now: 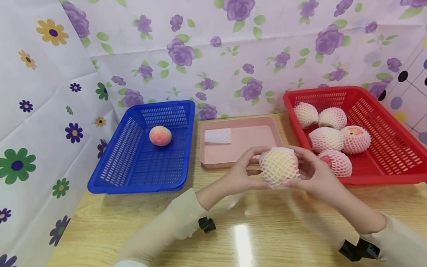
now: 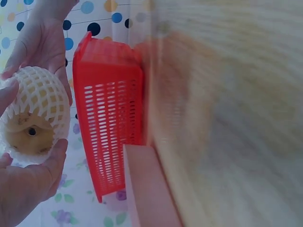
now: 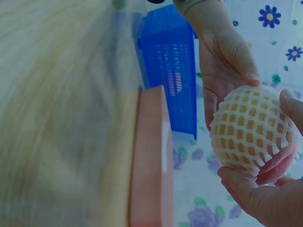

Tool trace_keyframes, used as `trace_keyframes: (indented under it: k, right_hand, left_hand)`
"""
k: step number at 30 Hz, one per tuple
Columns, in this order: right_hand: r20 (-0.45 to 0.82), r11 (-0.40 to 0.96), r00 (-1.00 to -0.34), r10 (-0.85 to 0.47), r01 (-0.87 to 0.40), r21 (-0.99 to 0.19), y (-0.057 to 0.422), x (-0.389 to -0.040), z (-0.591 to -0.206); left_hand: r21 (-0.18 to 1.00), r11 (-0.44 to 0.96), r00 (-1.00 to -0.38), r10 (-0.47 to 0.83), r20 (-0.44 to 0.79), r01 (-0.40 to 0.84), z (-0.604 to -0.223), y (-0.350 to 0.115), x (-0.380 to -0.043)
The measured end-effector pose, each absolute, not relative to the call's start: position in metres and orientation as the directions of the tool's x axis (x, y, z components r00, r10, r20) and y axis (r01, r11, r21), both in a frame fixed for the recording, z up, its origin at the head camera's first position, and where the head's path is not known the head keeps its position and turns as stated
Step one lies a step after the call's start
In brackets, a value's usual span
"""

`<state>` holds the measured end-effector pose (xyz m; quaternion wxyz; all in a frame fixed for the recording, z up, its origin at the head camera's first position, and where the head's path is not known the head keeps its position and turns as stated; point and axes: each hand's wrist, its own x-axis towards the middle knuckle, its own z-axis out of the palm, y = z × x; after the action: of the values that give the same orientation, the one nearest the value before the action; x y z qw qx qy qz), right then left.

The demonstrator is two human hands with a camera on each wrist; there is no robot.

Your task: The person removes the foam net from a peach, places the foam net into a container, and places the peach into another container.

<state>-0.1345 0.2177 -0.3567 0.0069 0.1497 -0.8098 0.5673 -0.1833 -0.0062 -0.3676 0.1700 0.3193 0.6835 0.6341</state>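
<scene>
On the left, a bare fruit [image 1: 160, 135] is held in the far part of the blue basket [image 1: 133, 188]; with nothing wedged against it, it could be set rolling and bruised if the basket were bumped. To the right, in the pink tray [image 1: 257, 137], a flat foam sleeve [image 1: 218, 136] is laid at the left end; it looks light and could be swept off by a passing cuff.

Just to the near side of the tray's right end, the held fruit [image 1: 279, 167] is lifted above the table [image 1: 283, 241]. Its left side is gripped by the curled fingers and thumb of the left hand [image 1: 243, 174], its right side by those of the right hand [image 1: 317, 174]. A reddish patch is left uncovered by the netting [image 3: 246, 127], so the net could be worked loose if it were tugged unevenly; if both grips were eased together, the fruit could be dropped.

On the right, several netted fruits [image 1: 326, 139] are clustered at the left side of the red basket [image 1: 397, 148]; its near rim could be struck by the right hand or forearm.
</scene>
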Motion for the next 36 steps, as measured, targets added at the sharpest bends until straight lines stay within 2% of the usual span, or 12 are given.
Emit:
trace_keyframes:
  k: [13, 19, 27, 36]
  right_hand:
    - [0.094, 0.181, -0.937, -0.336, -0.162, -0.970, 0.181, -0.124, -0.399]
    - [0.047, 0.199, -0.932, -0.360, -0.126, -0.972, 0.173, -0.116, -0.412]
    - [-0.086, 0.232, -0.927, -0.365, -0.001, -0.973, 0.172, -0.111, -0.422]
    - [-0.068, 0.315, -0.913, -0.402, -0.068, -0.947, 0.176, -0.112, -0.424]
  left_hand:
    - [0.974, 0.168, -0.786, 0.617, 0.016, 0.152, -0.393, -0.044, -0.155]
    - [0.971, 0.199, -0.783, 0.621, -0.020, 0.132, -0.405, -0.052, -0.147]
    - [0.980, 0.188, -0.756, 0.650, -0.078, 0.060, -0.417, -0.053, -0.143]
    - [0.958, 0.259, -0.751, 0.655, -0.078, 0.126, -0.419, -0.053, -0.141]
